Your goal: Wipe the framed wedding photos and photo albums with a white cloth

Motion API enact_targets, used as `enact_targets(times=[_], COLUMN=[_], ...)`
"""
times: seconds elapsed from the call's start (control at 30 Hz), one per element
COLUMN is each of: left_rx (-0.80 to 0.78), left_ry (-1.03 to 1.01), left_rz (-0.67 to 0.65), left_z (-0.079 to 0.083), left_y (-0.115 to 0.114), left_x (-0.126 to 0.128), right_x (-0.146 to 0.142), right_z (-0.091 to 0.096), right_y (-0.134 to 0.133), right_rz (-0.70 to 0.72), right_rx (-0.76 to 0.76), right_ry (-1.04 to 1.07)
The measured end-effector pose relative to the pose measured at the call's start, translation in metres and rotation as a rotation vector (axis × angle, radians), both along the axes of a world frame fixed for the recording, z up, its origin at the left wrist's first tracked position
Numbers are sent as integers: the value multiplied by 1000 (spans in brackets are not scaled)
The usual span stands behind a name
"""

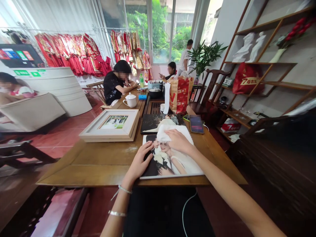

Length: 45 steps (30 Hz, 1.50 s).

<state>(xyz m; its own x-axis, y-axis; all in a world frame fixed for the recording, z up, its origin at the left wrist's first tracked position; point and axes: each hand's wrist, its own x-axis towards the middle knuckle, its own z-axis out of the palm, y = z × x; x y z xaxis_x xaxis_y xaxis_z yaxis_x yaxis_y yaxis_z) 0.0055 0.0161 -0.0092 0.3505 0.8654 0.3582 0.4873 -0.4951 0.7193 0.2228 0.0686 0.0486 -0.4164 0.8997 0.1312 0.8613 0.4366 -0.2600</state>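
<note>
A wedding photo album or panel lies flat near the table's front edge, showing a couple. My left hand rests on its left side with fingers apart, holding nothing. On the upper part of the photo, my right hand presses a white fluffy cloth against the surface. The cloth spreads out past my fingers and covers part of the picture. Just behind lies a second, dark photo panel, partly hidden by the cloth. To the left are stacked pale wooden picture frames, the top one with an outdoor photo.
On the wooden table, phones lie at right. Farther back stand a paper bag, a lidded white cup and a dark pot. A person sits at the left side. Shelves line the right wall.
</note>
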Motion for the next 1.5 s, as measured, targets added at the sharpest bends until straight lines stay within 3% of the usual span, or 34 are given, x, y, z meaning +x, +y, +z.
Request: enact_targets(times=[0.13, 0.27, 0.57, 0.67, 0.8, 1.07, 1.2, 1.33, 1.5], left_rx=[-9, 2, 25, 37, 32, 13, 10, 17, 26], left_ry=[-4, -3, -3, -11, -14, -7, -3, -8, -23], left_rz=[7, 11, 9, 2, 2, 3, 8, 8, 10], left_z=[0, 0, -2, -2, -2, -2, -2, -2, -3], left_y=[0, 0, 0, -1, -1, 0, 1, 2, 1], left_x=[0, 0, 1, 1, 2, 0, -1, -1, 0], right_x=[41, 60, 61, 62, 60, 59, 54, 44, 34], right_z=[-8, -14, -25, -25, -22, -17, -18, -19, -15], right_y=[-8, -29, -149, -174, -162, -50, -15, -23, -90], right_rz=[-54, -15, 162, 163, 136, 129, 135, 179, 296], right_rx=[7, -4, 30, 21, 0, 11, 45, 69, 9], right_ry=[1, -12, -61, -66, -43, -31, -37, -24, -22])
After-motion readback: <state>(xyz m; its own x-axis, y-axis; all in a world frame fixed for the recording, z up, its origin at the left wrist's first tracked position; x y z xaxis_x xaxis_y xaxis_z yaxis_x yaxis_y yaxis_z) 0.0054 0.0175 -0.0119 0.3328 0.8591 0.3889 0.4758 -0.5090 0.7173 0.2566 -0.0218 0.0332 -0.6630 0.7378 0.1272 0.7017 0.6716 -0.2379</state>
